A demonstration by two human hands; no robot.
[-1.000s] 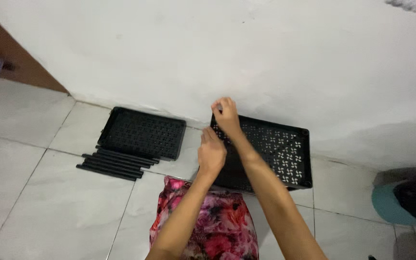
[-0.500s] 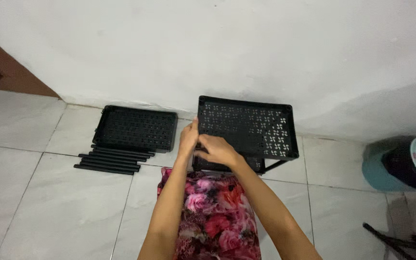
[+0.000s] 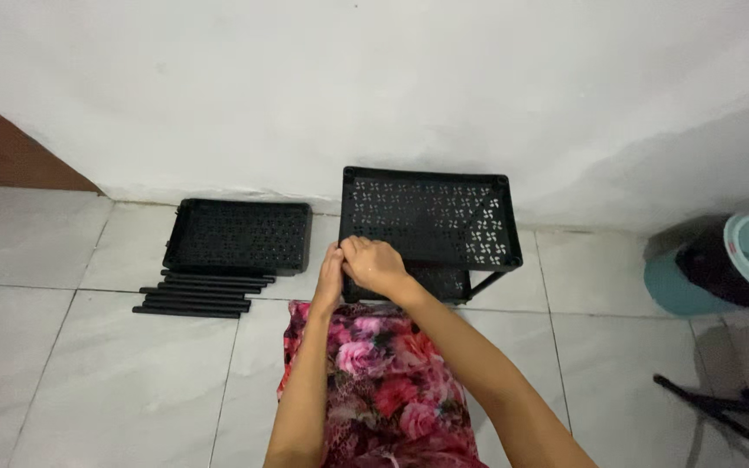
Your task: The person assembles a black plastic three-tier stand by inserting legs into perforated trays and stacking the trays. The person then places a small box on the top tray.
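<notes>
A black plastic rack (image 3: 431, 225) with a perforated top shelf stands on short legs against the white wall, a lower shelf visible beneath it. My left hand (image 3: 330, 276) and my right hand (image 3: 375, 263) are pressed together at the rack's front left corner, fingers curled around that corner; what exactly they grip there is hidden by the hands. A second black perforated shelf (image 3: 238, 236) lies flat on the floor to the left. Several black tubes (image 3: 198, 295) lie side by side in front of it.
White floor tiles (image 3: 114, 373) spread around me. A floral red and pink garment (image 3: 374, 381) covers my lap. A teal and black bin (image 3: 726, 264) stands at the right by the wall, with a dark stick-like object (image 3: 721, 412) on the floor below it. A brown door edge (image 3: 10, 147) is at left.
The rack now stands level against the wall, where a second ago it was tilted. Both hands moved from its top and side to its front left corner.
</notes>
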